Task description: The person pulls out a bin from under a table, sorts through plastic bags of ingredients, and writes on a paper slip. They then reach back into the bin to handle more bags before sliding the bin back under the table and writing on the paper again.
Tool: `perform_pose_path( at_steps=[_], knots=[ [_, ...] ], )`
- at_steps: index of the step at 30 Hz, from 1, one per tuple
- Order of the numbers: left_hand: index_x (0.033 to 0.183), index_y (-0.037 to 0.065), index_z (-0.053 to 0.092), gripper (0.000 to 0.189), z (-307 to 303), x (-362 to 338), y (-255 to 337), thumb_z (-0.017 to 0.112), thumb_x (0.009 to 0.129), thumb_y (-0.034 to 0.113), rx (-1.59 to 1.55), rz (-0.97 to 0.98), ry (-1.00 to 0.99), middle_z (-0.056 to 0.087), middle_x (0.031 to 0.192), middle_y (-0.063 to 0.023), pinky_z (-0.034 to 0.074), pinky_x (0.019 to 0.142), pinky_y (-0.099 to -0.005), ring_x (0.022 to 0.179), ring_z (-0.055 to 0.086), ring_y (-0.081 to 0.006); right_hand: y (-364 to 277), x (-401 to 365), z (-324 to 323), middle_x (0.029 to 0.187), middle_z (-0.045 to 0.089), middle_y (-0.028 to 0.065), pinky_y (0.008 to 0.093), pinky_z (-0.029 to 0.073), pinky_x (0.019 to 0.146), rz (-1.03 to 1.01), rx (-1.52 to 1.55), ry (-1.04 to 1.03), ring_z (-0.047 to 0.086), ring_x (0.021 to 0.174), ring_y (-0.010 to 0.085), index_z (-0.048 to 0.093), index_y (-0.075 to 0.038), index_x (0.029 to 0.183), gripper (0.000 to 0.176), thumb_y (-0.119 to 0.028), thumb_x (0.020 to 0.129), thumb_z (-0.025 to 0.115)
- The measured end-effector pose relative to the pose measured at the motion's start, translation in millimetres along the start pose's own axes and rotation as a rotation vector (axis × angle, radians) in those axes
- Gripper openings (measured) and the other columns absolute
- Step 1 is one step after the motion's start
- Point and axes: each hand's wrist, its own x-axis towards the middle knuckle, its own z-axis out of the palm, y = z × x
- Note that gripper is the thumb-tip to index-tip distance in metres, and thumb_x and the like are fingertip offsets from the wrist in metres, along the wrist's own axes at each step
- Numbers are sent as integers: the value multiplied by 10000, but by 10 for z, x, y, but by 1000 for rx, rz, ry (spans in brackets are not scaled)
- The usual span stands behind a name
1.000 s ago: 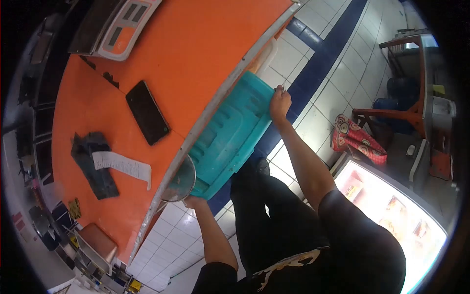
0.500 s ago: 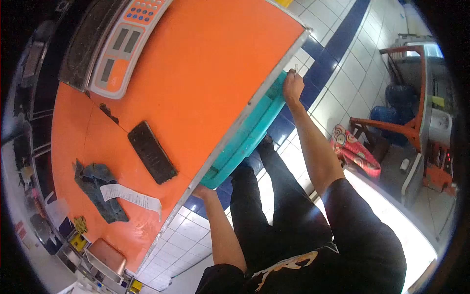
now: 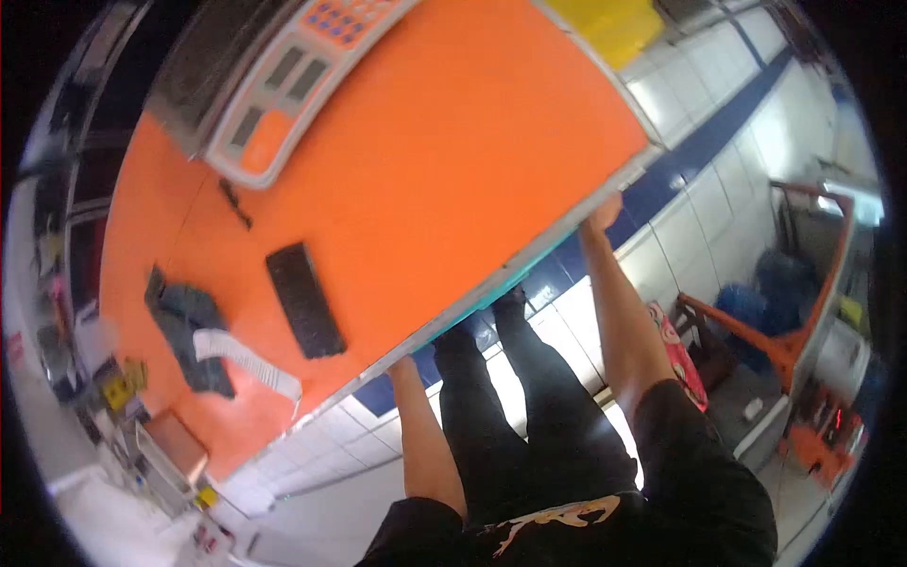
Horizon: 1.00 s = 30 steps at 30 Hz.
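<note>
A teal plastic tub (image 3: 477, 300) shows as a thin strip below the edge of the orange tabletop (image 3: 472, 161); most of it is hidden under the table. At its right end my right hand (image 3: 603, 214) is closed on it, close to the table's corner. My left hand (image 3: 401, 365) is at the tub's left end, its fingers tucked out of sight beneath the table edge. On the tabletop near my left hand lie a black phone (image 3: 304, 302), a crumpled dark cloth (image 3: 185, 321) and a curled paper receipt (image 3: 250, 363).
A digital scale (image 3: 293, 85) stands at the table's far side. Yellow plastic (image 3: 609, 28) shows beyond the far corner. On the right are an orange metal frame (image 3: 789, 350), a patterned red cloth (image 3: 682, 364) and blue bottles (image 3: 770, 293). A brown tray (image 3: 177, 442) sits lower left.
The tub has slid further under the table, so less of it shows. Both hands moved with it, closer to the table edge. The view has tilted and shifted.
</note>
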Motion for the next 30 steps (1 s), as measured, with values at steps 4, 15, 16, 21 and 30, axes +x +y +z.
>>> perform_pose_path(
  at_steps=[4, 15, 16, 21, 30],
  knots=[
    [1484, 10, 512, 570, -110, 51, -107, 556, 1068, 398, 244, 300, 159, 613, 1429, -195, 547, 1023, -457, 1284, 611, -321, 696, 187, 437, 1089, 766, 158, 434, 576, 828, 134, 182, -241, 722, 967, 296, 688, -24, 1177, 376, -351, 1018, 592],
    [1410, -8, 553, 464, -849, -83, -509, 598, 1059, 292, 1275, 809, 152, 680, 1249, -210, 567, 900, -422, 1127, 668, -313, 483, -25, -265, 1029, 703, 67, 354, 520, 857, -265, 747, -298, 622, 964, 208, 682, -11, 1083, 394, -378, 1096, 541],
    [1345, -5, 574, 382, -804, -326, -194, 628, 1037, 213, 860, 595, 95, 673, 1131, -190, 552, 837, -415, 1004, 666, -299, 428, -205, -494, 1029, 676, 48, 338, 496, 886, -202, 772, -253, 586, 974, 193, 675, -13, 1061, 393, -361, 1125, 506],
    [1124, 25, 613, 275, -1452, -1451, 951, 770, 902, 68, 710, 582, -130, 635, 913, -117, 503, 711, -386, 790, 644, -254, 889, -1412, -1937, 923, 626, -11, 310, 415, 657, -184, 295, -923, 514, 777, 116, 673, -31, 1039, 548, -466, 1158, 362],
    [1354, 47, 606, 590, -1827, 251, 2588, 832, 839, 224, 868, 984, -197, 599, 1372, -153, 406, 1112, -518, 1310, 539, -373, -2008, -3636, -2491, 870, 644, 115, 319, 514, 623, -887, 637, -1024, 656, 739, 228, 592, -60, 823, 316, 32, 796, 893]
  ],
)
